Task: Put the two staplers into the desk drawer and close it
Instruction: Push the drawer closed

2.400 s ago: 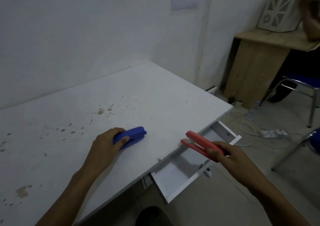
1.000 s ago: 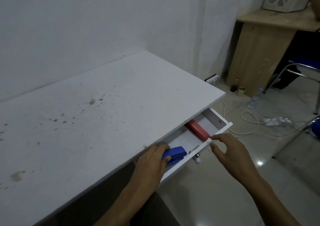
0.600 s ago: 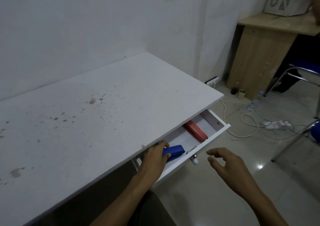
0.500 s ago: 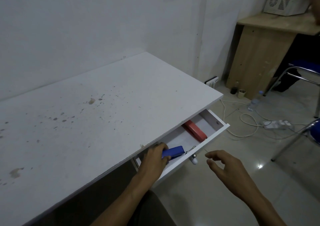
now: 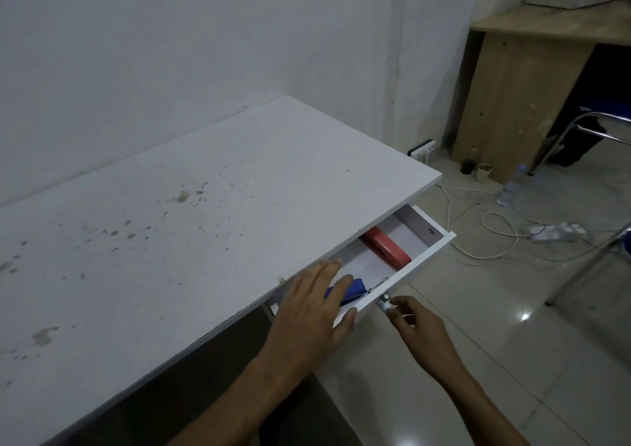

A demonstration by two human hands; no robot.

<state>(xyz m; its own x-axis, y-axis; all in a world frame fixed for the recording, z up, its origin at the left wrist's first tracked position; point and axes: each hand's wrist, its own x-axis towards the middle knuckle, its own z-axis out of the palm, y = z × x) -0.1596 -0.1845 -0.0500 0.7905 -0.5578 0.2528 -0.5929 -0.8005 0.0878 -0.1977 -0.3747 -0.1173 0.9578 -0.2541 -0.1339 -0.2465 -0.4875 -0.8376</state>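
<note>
Drawer (image 5: 423, 260) open: red stapler (image 5: 389, 252) inside, blue stapler (image 5: 348, 294) nearer. Left hand (image 5: 312, 312) spread over blue stapler; right hand (image 5: 421, 334) apparently pinching the knob (image 5: 383, 300).

2 staplers (image 5: 389, 252) in drawer (image 5: 406, 272)

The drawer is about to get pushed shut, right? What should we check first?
1. Red plastic stapler lies fully inside the white desk drawer: ok.
2. Blue plastic stapler lies inside the drawer: ok.
3. Left hand is out of the drawer: not ok; its fingers rest across the blue stapler, thumb at the front panel.
4. Right hand is at the small silver knob: ok; fingertips reach it.
5. Firm grip on the knob: cannot tell.
</note>
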